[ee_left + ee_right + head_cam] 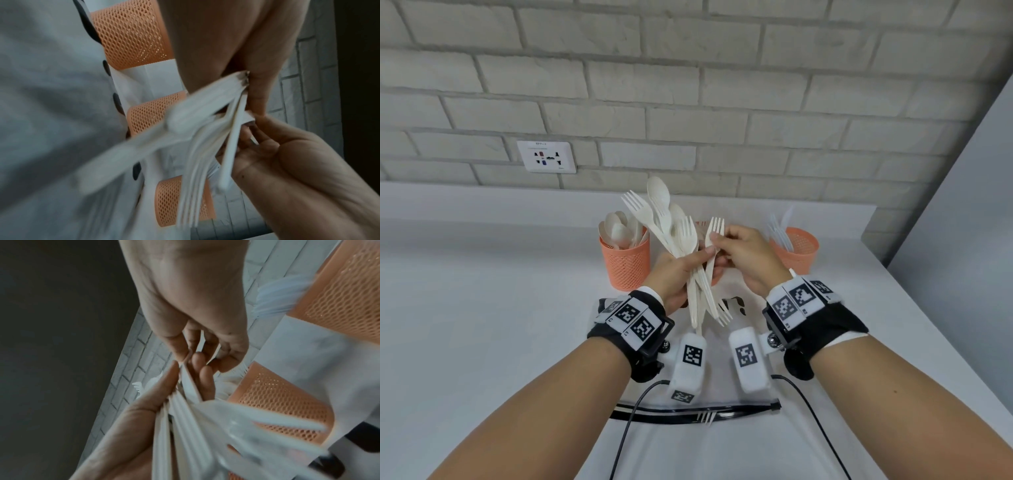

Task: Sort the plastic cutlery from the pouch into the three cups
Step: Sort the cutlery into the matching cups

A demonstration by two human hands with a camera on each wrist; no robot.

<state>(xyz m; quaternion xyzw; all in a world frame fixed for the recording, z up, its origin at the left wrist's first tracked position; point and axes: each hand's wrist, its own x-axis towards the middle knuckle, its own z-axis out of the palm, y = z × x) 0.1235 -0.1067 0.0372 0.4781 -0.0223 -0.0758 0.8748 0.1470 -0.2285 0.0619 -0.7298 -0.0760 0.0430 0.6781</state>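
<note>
Head view, centre frame: white pouch (726, 346) lies on the table (482, 308) below three orange mesh cups (625, 263) (middle one mostly hidden). Left hand (674, 274) is clamped round a bundle of forks and spoons (681, 246); right hand (743, 257) pinches one fork (714, 233).

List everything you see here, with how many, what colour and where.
Cups: three, orange mesh, in a row at the back of the table.
Spoons: several, cream, in the left cup.
Knives: several, clear, in the right cup.
Cutlery bundle: cream forks and spoons, in the left hand.
Fork: one, cream, pinched by the right hand.
Pouch: one, white, black zip, on the table.
Socket: one, white, on the brick wall.
Left hand, right hand: above the pouch.
</note>
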